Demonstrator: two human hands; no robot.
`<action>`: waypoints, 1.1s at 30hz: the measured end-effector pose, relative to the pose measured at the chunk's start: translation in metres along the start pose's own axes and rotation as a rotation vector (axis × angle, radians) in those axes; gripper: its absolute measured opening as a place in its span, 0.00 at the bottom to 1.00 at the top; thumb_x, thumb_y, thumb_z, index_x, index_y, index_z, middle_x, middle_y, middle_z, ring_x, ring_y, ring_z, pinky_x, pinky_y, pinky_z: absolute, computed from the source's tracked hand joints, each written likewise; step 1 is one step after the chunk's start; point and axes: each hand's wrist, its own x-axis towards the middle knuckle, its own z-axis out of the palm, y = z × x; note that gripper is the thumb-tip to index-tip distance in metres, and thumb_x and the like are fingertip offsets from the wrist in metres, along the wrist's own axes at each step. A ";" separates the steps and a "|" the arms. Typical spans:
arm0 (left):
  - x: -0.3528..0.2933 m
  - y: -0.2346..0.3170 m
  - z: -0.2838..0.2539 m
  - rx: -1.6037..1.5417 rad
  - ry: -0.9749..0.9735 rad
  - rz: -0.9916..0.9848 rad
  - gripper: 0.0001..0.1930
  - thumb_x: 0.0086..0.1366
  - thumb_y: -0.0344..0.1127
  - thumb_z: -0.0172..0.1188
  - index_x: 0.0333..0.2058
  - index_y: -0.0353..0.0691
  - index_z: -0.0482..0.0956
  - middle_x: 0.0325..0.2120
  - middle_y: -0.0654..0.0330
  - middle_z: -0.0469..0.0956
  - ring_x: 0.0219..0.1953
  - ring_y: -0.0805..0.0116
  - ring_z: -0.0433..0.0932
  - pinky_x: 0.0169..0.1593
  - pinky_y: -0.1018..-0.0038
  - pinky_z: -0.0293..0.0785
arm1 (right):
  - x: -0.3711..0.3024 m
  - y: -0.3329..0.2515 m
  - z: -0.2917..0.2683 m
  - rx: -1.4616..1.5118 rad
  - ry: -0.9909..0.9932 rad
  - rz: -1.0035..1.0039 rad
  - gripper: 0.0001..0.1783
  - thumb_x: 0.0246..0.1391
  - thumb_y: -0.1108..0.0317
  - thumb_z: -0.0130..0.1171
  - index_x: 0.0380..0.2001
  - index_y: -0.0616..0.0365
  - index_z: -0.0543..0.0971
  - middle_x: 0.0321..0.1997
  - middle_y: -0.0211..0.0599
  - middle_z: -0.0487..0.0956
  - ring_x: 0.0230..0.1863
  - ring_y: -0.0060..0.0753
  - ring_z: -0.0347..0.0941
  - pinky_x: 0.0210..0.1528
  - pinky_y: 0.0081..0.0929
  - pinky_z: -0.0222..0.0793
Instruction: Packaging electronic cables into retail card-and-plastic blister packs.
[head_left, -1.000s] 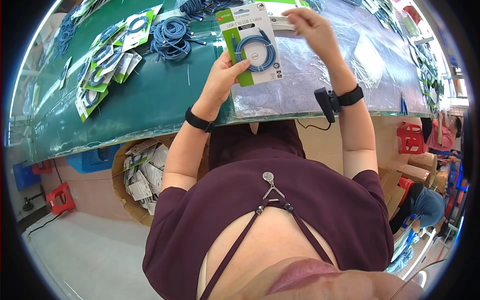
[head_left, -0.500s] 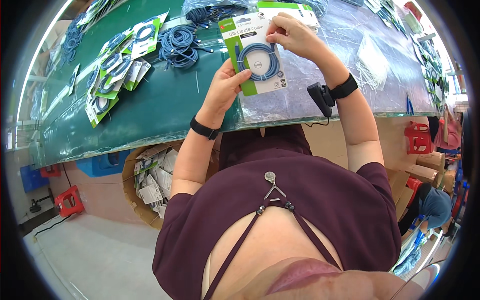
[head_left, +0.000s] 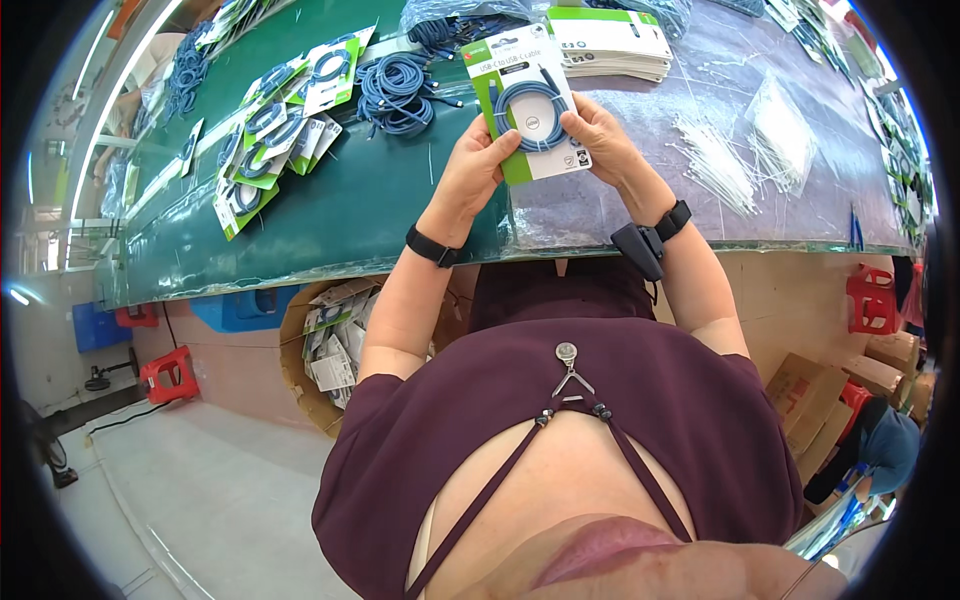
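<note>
Between my two hands, above the table, is a white and green packaging card (head_left: 553, 154) with a coiled blue cable (head_left: 498, 112) fixed on its front. My left hand (head_left: 475, 165) grips the card's lower left edge, thumb on the front. On the lower right edge, my right hand (head_left: 605, 142) holds it with the thumb beside the coil. The fingers behind the card are partly hidden. Just beyond it lies a stack of flat cards (head_left: 615, 62). To the left sits a loose heap of coiled blue cables (head_left: 395, 92).
Carded cables (head_left: 265, 145) lie piled at the table's left. White zip ties (head_left: 715, 165) and a clear bag of them (head_left: 785, 125) are on the right. Under the table stands a carton (head_left: 292, 345) of cards. A red stool (head_left: 168, 375) is at lower left; another person (head_left: 885, 450) is at lower right.
My right hand has moved from the card's upper right edge down to its lower right edge. The view has shifted, so the table things appear further right.
</note>
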 end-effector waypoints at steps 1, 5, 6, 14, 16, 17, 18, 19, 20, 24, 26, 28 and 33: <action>0.001 0.000 0.002 0.003 0.007 0.012 0.19 0.65 0.30 0.55 0.53 0.33 0.65 0.46 0.56 0.74 0.47 0.67 0.75 0.49 0.70 0.75 | -0.003 0.001 0.003 -0.004 0.023 -0.008 0.34 0.54 0.51 0.60 0.57 0.62 0.64 0.49 0.35 0.74 0.45 0.21 0.74 0.45 0.20 0.74; 0.000 0.004 0.007 0.003 -0.002 -0.095 0.18 0.65 0.28 0.53 0.53 0.33 0.64 0.46 0.56 0.73 0.47 0.67 0.75 0.49 0.71 0.75 | -0.009 -0.003 0.000 -0.002 0.040 -0.013 0.33 0.56 0.50 0.58 0.56 0.63 0.65 0.49 0.36 0.74 0.47 0.24 0.73 0.48 0.23 0.73; 0.001 0.004 0.009 0.005 -0.002 -0.095 0.18 0.65 0.28 0.53 0.53 0.33 0.64 0.46 0.56 0.73 0.47 0.67 0.75 0.49 0.71 0.75 | -0.009 -0.004 -0.001 -0.002 0.033 -0.011 0.33 0.57 0.50 0.57 0.56 0.63 0.65 0.49 0.36 0.74 0.47 0.25 0.73 0.48 0.25 0.72; 0.003 -0.014 0.018 0.010 0.053 -0.110 0.21 0.60 0.22 0.47 0.53 0.32 0.62 0.45 0.56 0.73 0.46 0.68 0.76 0.48 0.72 0.75 | -0.010 -0.006 -0.004 -0.763 0.159 -0.228 0.29 0.58 0.55 0.55 0.57 0.61 0.64 0.47 0.44 0.74 0.51 0.36 0.68 0.53 0.34 0.63; 0.003 -0.017 0.021 0.045 0.097 -0.089 0.22 0.60 0.22 0.47 0.54 0.32 0.60 0.45 0.56 0.73 0.45 0.69 0.75 0.48 0.73 0.74 | -0.011 -0.013 0.007 -0.978 0.285 -0.386 0.27 0.57 0.57 0.56 0.56 0.59 0.66 0.45 0.42 0.74 0.50 0.36 0.68 0.53 0.33 0.63; 0.004 -0.018 0.023 0.064 0.117 -0.075 0.22 0.60 0.21 0.47 0.54 0.32 0.60 0.44 0.57 0.72 0.45 0.70 0.75 0.48 0.73 0.74 | -0.011 -0.019 0.015 -1.191 0.417 -0.554 0.25 0.56 0.59 0.56 0.54 0.57 0.68 0.43 0.41 0.74 0.49 0.37 0.68 0.53 0.33 0.63; 0.004 -0.020 0.023 0.062 0.120 -0.072 0.22 0.60 0.21 0.47 0.54 0.32 0.60 0.44 0.57 0.72 0.45 0.70 0.75 0.48 0.73 0.74 | -0.010 -0.024 0.018 -1.400 0.551 -0.727 0.23 0.55 0.60 0.56 0.53 0.56 0.70 0.42 0.40 0.74 0.48 0.38 0.68 0.53 0.32 0.62; 0.003 -0.022 0.023 0.110 0.115 -0.041 0.21 0.60 0.22 0.47 0.54 0.32 0.60 0.45 0.57 0.72 0.46 0.69 0.75 0.49 0.72 0.75 | -0.009 -0.027 0.019 -1.400 0.545 -0.729 0.23 0.55 0.60 0.56 0.53 0.56 0.70 0.42 0.40 0.74 0.48 0.38 0.68 0.53 0.32 0.62; 0.002 -0.023 0.026 0.158 0.106 -0.014 0.21 0.61 0.22 0.47 0.53 0.32 0.60 0.45 0.57 0.71 0.47 0.68 0.75 0.49 0.71 0.76 | -0.009 -0.030 0.018 -1.485 0.447 -0.764 0.22 0.53 0.62 0.57 0.51 0.55 0.72 0.40 0.38 0.74 0.48 0.38 0.67 0.54 0.32 0.62; -0.004 -0.024 0.035 0.226 0.109 -0.001 0.22 0.59 0.21 0.47 0.54 0.32 0.59 0.45 0.58 0.70 0.46 0.71 0.72 0.49 0.74 0.73 | -0.007 -0.038 0.011 -1.681 0.171 -0.829 0.18 0.47 0.66 0.59 0.44 0.52 0.77 0.38 0.31 0.74 0.46 0.36 0.67 0.55 0.32 0.59; -0.003 -0.025 0.040 0.239 0.107 -0.012 0.23 0.58 0.20 0.47 0.54 0.32 0.59 0.45 0.58 0.70 0.46 0.73 0.71 0.49 0.77 0.71 | -0.003 -0.044 0.005 -1.746 0.052 -0.830 0.16 0.45 0.68 0.61 0.41 0.52 0.78 0.38 0.27 0.74 0.47 0.33 0.67 0.55 0.31 0.58; -0.003 -0.030 0.040 0.210 0.120 0.039 0.23 0.58 0.20 0.47 0.54 0.32 0.59 0.45 0.58 0.70 0.46 0.73 0.71 0.49 0.77 0.71 | 0.001 -0.049 0.003 -1.780 -0.013 -0.827 0.16 0.45 0.68 0.61 0.41 0.51 0.78 0.38 0.27 0.74 0.46 0.33 0.67 0.55 0.31 0.58; 0.002 -0.043 0.039 0.180 0.198 0.112 0.22 0.59 0.21 0.48 0.53 0.32 0.59 0.45 0.57 0.70 0.46 0.72 0.71 0.49 0.76 0.71 | 0.013 -0.050 -0.001 -1.700 -0.054 -0.886 0.15 0.47 0.66 0.60 0.41 0.52 0.78 0.40 0.29 0.75 0.48 0.35 0.66 0.54 0.32 0.59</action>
